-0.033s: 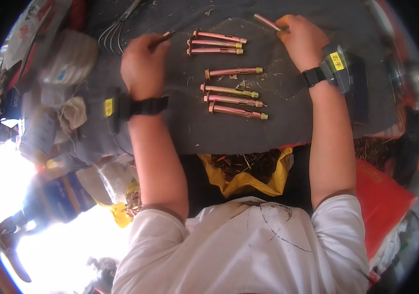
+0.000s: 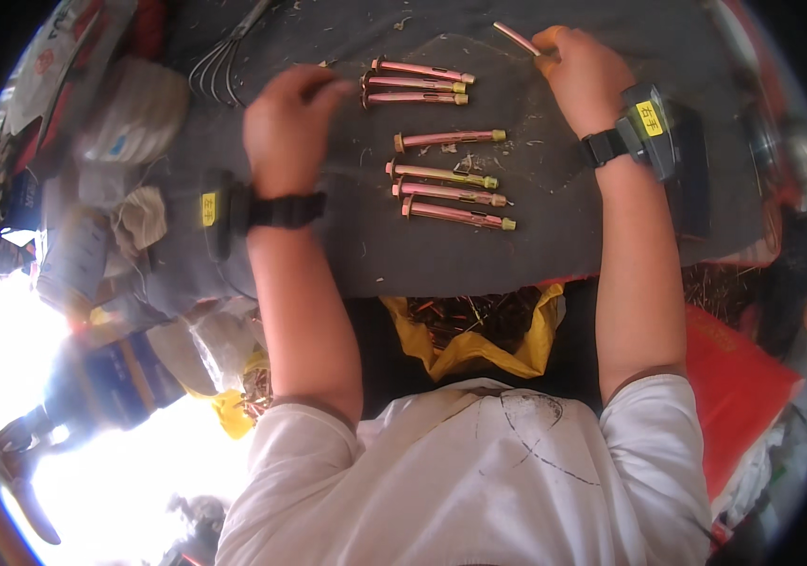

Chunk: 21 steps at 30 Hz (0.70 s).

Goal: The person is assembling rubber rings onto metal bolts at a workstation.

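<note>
The right hand (image 2: 581, 75) pinches one bolt (image 2: 517, 38) by its end, the shaft pointing up and away to the left, off the dark surface (image 2: 554, 245). The left hand (image 2: 288, 132) is curled and blurred, with its fingertips just left of the top row of bolts (image 2: 418, 83). I cannot tell whether it grips anything.

Between the hands lie seven more bolts, all pinkish with yellow tips. The top row has three, a single bolt (image 2: 449, 139) lies below them, and a lower row of three (image 2: 451, 193) lies nearest the body.

Set against the picture just before, neither hand nor any row has shifted. The held bolt has therefore not yet joined the laid-out ones.

Each wrist carries a black strapped device (image 2: 651, 127) with a yellow tag. Below the forearms, off the surface's near edge, an open yellow bag (image 2: 465, 344) holds loose metal pieces. Some wire tines (image 2: 224, 47) lie beyond the left hand.
</note>
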Motion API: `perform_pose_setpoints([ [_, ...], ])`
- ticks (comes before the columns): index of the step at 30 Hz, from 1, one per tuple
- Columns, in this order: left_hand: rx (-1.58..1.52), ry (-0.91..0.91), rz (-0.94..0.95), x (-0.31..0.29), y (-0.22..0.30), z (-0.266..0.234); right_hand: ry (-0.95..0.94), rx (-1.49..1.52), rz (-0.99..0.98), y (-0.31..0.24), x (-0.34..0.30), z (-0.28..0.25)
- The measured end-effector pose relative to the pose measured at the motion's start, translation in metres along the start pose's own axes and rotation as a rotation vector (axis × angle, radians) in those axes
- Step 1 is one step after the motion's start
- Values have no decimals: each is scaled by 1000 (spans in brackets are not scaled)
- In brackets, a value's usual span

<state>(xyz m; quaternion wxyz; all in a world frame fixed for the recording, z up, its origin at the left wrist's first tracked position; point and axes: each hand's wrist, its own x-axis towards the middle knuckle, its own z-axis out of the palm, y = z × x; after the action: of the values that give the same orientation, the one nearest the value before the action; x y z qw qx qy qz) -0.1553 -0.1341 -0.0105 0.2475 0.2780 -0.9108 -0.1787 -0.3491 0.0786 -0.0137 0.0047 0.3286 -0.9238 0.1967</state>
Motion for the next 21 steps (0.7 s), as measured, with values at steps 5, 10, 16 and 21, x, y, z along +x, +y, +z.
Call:
perform_pose_setpoints([
  [5, -108, -436, 258, -17, 43, 6, 366, -264, -118, 9, 7, 1],
  [10, -190, -376, 188, -14, 23, -3, 253, 321, -95, -23, 7, 6],
  [16, -576, -303, -103, -12, 35, 6, -367, 1027, 159, -15, -4, 2],
  [21, -601, -212, 13, -16, 41, 18, -292, 976, 231, -5, -2, 10],
])
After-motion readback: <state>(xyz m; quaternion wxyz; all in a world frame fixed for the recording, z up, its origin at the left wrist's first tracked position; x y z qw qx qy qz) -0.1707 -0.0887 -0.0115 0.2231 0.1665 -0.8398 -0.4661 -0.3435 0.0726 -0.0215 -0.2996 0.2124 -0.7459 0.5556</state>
